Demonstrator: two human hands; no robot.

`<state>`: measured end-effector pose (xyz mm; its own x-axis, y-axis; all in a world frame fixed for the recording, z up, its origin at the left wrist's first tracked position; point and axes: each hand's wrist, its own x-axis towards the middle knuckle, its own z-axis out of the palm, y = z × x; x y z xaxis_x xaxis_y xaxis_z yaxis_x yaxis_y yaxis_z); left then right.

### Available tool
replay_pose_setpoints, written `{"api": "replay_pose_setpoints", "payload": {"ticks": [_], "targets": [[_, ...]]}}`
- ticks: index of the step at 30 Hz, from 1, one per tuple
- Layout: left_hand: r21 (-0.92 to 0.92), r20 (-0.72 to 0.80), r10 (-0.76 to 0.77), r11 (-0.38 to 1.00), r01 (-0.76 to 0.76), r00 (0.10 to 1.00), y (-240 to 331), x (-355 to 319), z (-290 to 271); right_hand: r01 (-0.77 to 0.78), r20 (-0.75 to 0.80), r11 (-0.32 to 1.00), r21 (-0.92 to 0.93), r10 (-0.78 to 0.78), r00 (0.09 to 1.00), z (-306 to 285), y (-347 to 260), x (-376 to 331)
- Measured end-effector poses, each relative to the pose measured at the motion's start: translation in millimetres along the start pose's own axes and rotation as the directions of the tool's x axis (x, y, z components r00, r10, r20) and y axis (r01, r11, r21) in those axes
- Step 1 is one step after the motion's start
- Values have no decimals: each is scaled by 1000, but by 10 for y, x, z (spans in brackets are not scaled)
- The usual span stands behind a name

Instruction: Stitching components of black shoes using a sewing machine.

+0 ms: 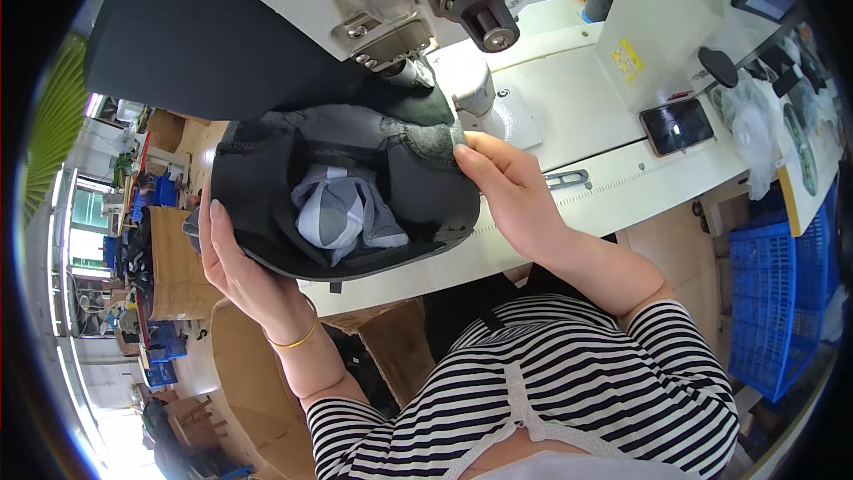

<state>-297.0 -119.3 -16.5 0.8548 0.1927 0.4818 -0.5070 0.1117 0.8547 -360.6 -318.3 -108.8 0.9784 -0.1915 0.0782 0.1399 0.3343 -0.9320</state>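
A black padded fabric bag (252, 187) sits under the sewing machine head (395, 49), its opening turned toward me. Crumpled grey cloth (351, 213) lies inside it. My left hand (233, 262) cups the bag's lower left wall from outside, part of its fingers hidden behind the bag. My right hand (511, 187) is closed on the bag's right rim, thumb on top, pinching the edge beside the presser area. A large black panel (209, 44) stretches from the machine head to the upper left. The needle itself cannot be made out.
The white machine table (613, 164) carries a black phone (677, 127) on the right. A blue plastic crate (773, 302) stands at lower right. Below the table at left is an open cardboard box (258, 373). A dark knob (484, 18) juts from the machine.
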Motion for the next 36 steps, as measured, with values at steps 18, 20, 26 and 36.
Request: {"api": "replay_pose_setpoints", "payload": {"ticks": [18, 20, 26, 36], "targets": [[-68, 20, -12, 998, 13, 1000, -180, 180, 28, 28, -59, 991, -129, -36, 998, -56, -17, 288], [-122, 13, -31, 992, 33, 999, -216, 205, 32, 22, -70, 989, -146, -33, 997, -56, -12, 272], [-154, 14, -68, 986, 69, 998, -257, 245, 22, 55, -58, 984, -172, -66, 996, -40, -11, 215], [-161, 23, -113, 980, 115, 993, -253, 288, 42, 126, -20, 966, -225, -133, 991, -5, -51, 136]]}}
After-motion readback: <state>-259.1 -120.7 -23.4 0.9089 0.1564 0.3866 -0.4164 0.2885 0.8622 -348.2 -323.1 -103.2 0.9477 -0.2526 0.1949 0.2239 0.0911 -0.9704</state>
